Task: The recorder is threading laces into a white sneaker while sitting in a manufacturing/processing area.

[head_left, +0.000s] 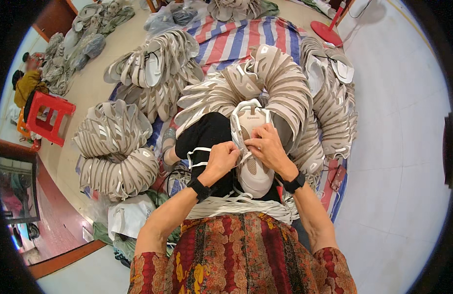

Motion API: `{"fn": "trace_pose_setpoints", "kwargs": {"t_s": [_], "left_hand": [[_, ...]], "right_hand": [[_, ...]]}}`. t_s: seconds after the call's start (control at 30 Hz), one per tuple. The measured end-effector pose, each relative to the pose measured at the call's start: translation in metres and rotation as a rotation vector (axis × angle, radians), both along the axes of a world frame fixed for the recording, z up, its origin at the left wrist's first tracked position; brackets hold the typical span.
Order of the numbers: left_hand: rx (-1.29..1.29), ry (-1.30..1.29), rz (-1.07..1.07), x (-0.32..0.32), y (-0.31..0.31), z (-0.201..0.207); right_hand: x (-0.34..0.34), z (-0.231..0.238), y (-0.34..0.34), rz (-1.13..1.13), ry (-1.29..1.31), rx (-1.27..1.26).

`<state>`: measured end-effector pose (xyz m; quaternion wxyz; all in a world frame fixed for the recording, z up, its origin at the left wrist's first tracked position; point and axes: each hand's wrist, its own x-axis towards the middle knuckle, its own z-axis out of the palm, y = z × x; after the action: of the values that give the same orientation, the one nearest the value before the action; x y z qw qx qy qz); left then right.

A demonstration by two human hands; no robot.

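A beige and white shoe upper (255, 180) rests on my lap, its rounded toe toward me and its tongue pointing away. My left hand (220, 160) is closed in a pinch beside the shoe's left edge. A white shoelace (200, 149) loops out on the left of that hand, over my black-clothed knee (207, 131). Bent over the shoe's opening, my right hand (269, 151) pinches the upper near the lace holes. What lies between the fingertips is partly hidden. Across my lap lies a bundle of white laces (236, 208).
Curved stacks of shoe uppers (287, 90) stand close ahead, with more stacks on the left (119, 169) and right (334, 115). A striped sheet (231, 41) lies beneath. Farther left are a red stool (47, 115) and a seated person (28, 88). A white wall (397, 147) borders the right.
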<state>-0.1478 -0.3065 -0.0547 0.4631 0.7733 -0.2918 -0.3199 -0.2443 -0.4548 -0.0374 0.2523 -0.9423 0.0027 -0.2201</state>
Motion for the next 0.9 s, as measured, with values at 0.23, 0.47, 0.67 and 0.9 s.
{"fn": "trace_pose_setpoints", "kwargs": {"t_s": [0.23, 0.47, 0.67, 0.9], "left_hand": [[0.165, -0.512, -0.066, -0.007, -0.013, -0.008], [-0.121, -0.727, -0.011, 0.006, -0.003, 0.008], [-0.163, -0.766, -0.375, 0.036, -0.009, 0.009], [-0.287, -0.531, -0.412, 0.039, -0.014, -0.003]], "right_hand": [[0.003, 0.000, 0.008, 0.044, 0.000, -0.056], [0.008, 0.013, 0.009, 0.067, 0.078, -0.089], [0.016, 0.009, 0.007, 0.060, 0.130, -0.118], [0.021, 0.008, 0.002, 0.171, 0.167, -0.231]]}}
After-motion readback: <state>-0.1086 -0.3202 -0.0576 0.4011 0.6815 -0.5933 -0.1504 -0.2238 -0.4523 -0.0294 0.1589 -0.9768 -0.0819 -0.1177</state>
